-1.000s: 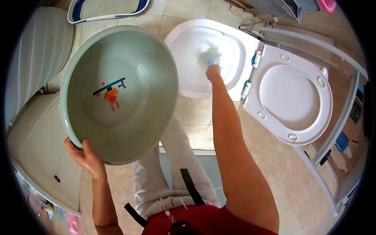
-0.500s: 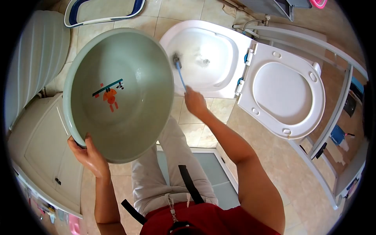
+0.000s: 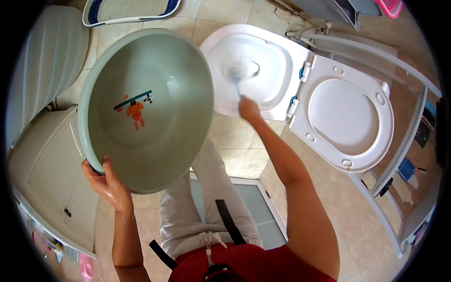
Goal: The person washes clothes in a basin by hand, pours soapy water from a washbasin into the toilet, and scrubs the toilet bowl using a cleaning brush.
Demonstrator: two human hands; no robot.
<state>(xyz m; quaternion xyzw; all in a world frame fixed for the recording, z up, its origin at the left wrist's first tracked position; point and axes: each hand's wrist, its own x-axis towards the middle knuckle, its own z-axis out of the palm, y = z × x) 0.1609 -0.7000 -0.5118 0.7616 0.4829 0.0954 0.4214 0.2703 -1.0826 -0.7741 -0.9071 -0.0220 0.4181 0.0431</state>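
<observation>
My left hand [image 3: 109,184] grips the lower left rim of a large pale green basin [image 3: 155,141], which is tilted so its inside with an orange and teal picture faces me. The fingers and thumb wrap over the rim. My right hand [image 3: 249,109] is closed round the handle of a toilet brush [image 3: 237,89] with a light blue shaft. The brush head is blurred by motion inside the white toilet bowl [image 3: 275,70]. The basin's right edge covers a little of the toilet's front. The toilet seat and lid [image 3: 345,115] lie folded back to the right.
A blue-and-white tub [image 3: 129,11] lies on the tiled floor at the top left. A white rack [image 3: 408,155] curves along the right side. A cream cabinet [image 3: 51,174] stands at the left below a ribbed white surface [image 3: 51,70].
My right hand has moved right and slightly up, taking the brush from the front of the bowl toward its middle. The left hand keeps its hold on the basin.
</observation>
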